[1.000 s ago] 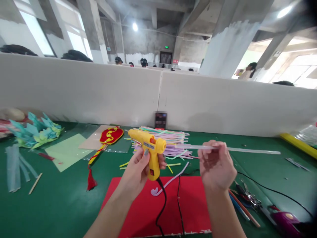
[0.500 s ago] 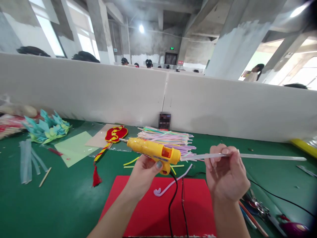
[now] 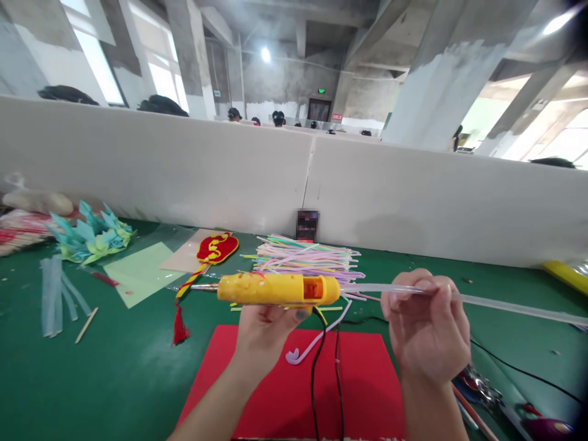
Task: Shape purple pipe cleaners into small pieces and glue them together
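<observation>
My left hand (image 3: pixel 264 340) is wrapped round the handle of a yellow hot glue gun (image 3: pixel 261 289), its metal nozzle pointing left. A long translucent glue stick (image 3: pixel 514 308) runs out from the gun's rear end. My right hand (image 3: pixel 427 324) pinches that stick between thumb and fingers, a short way behind the gun. Below the gun lies a red board (image 3: pixel 275 404), with a bent lilac pipe cleaner (image 3: pixel 305 349) on it, curled at one end. The gun's black cord (image 3: pixel 315 367) hangs down across the board. Part of the handle is hidden by my left hand.
Behind the gun lies a pile of pastel pipe cleaners (image 3: pixel 303 256). To the left are a red-and-yellow tasselled ornament (image 3: pixel 218 248), green paper (image 3: pixel 138 272), spare glue sticks (image 3: pixel 51 300) and turquoise folded-paper pieces (image 3: pixel 92 236). Pliers (image 3: pixel 482 389) lie at right. A white partition (image 3: pixel 184 165) stands behind.
The glue gun has shifted left and down, tilting so more of its top shows. My right hand has moved slightly right along with the glue stick, whose far end now slopes lower.
</observation>
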Available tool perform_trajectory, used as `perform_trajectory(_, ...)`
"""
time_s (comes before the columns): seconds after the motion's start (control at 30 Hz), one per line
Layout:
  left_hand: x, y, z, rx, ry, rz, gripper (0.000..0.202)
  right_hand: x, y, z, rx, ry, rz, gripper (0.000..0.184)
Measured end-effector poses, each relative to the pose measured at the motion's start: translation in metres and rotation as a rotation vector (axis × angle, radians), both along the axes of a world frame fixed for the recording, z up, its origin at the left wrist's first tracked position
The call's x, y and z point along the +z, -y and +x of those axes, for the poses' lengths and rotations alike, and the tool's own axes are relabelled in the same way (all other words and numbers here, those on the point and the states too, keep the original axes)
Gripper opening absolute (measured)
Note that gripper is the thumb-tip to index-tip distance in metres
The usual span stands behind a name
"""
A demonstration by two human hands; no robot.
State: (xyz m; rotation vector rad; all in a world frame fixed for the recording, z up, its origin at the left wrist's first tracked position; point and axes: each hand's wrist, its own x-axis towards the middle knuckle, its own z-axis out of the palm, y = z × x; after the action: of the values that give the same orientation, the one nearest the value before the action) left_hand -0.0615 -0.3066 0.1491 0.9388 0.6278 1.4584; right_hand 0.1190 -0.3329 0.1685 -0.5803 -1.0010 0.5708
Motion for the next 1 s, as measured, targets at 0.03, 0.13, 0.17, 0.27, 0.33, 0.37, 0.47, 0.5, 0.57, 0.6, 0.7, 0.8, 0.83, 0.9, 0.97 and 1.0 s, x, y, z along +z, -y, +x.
perform_trajectory(0.03, 0.0003, 0.0019, -0.0001, 0.009, -0.016, 0.008, 0.031, 0.0001, 0.0003, 0.0004, 0.003, 0.005, 0.006, 0.023)
perform_trajectory(0.13, 0.0011, 0.0060, 0.0003, 0.001, -0.090, 0.015, 0.027, 0.0008, 0.0020, 0.0024, -0.016, 0.046, 0.035, 0.022)
perform_trajectory(0.17, 0.0016, 0.0068, 0.0009, 0.002, -0.116, 0.011, 0.026, 0.0011, 0.0026, 0.0031, -0.023, 0.071, 0.043, 0.022)
perform_trajectory(0.27, 0.0035, 0.0071, 0.0036, 0.029, -0.162, -0.007, 0.027, 0.0013, 0.0032, 0.0046, -0.004, 0.154, 0.082, 0.021)
perform_trajectory(0.33, 0.0044, 0.0066, 0.0052, 0.050, -0.173, -0.005, 0.030, 0.0004, 0.0024, 0.0044, 0.024, 0.186, 0.112, 0.021)
perform_trajectory(0.37, 0.0044, 0.0063, 0.0057, 0.057, -0.176, 0.001, 0.032, -0.0003, 0.0017, 0.0039, 0.036, 0.187, 0.119, 0.022)
perform_trajectory(0.47, 0.0039, 0.0055, 0.0054, 0.065, -0.179, 0.016, 0.032, -0.0026, -0.0002, 0.0015, 0.078, 0.151, 0.110, 0.025)
perform_trajectory(0.5, 0.0037, 0.0052, 0.0050, 0.067, -0.175, 0.017, 0.031, -0.0031, -0.0005, 0.0006, 0.091, 0.141, 0.102, 0.026)
perform_trajectory(0.57, 0.0038, 0.0046, 0.0041, 0.063, -0.163, 0.020, 0.030, -0.0037, -0.0007, -0.0005, 0.107, 0.137, 0.086, 0.027)
perform_trajectory(0.6, 0.0041, 0.0043, 0.0038, 0.054, -0.159, 0.023, 0.029, -0.0038, -0.0006, -0.0007, 0.108, 0.137, 0.082, 0.027)
perform_trajectory(0.7, 0.0056, 0.0034, 0.0031, 0.019, -0.165, 0.034, 0.026, -0.0034, -0.0002, 0.0000, 0.102, 0.127, 0.062, 0.026)
perform_trajectory(0.8, 0.0066, 0.0028, 0.0026, 0.000, -0.166, 0.045, 0.021, -0.0033, -0.0003, 0.0013, 0.105, 0.112, 0.037, 0.024)
perform_trajectory(0.83, 0.0067, 0.0025, 0.0025, -0.004, -0.164, 0.049, 0.020, -0.0034, -0.0005, 0.0016, 0.109, 0.105, 0.029, 0.024)
perform_trajectory(0.9, 0.0062, 0.0019, 0.0025, -0.009, -0.161, 0.056, 0.018, -0.0041, -0.0010, 0.0017, 0.113, 0.083, 0.006, 0.022)
perform_trajectory(0.97, 0.0050, 0.0013, 0.0031, -0.013, -0.159, 0.058, 0.019, -0.0048, -0.0015, 0.0014, 0.102, 0.040, -0.015, 0.020)
perform_trajectory(1.0, 0.0041, 0.0011, 0.0037, -0.018, -0.158, 0.054, 0.020, -0.0050, -0.0018, 0.0011, 0.092, 0.011, -0.025, 0.019)
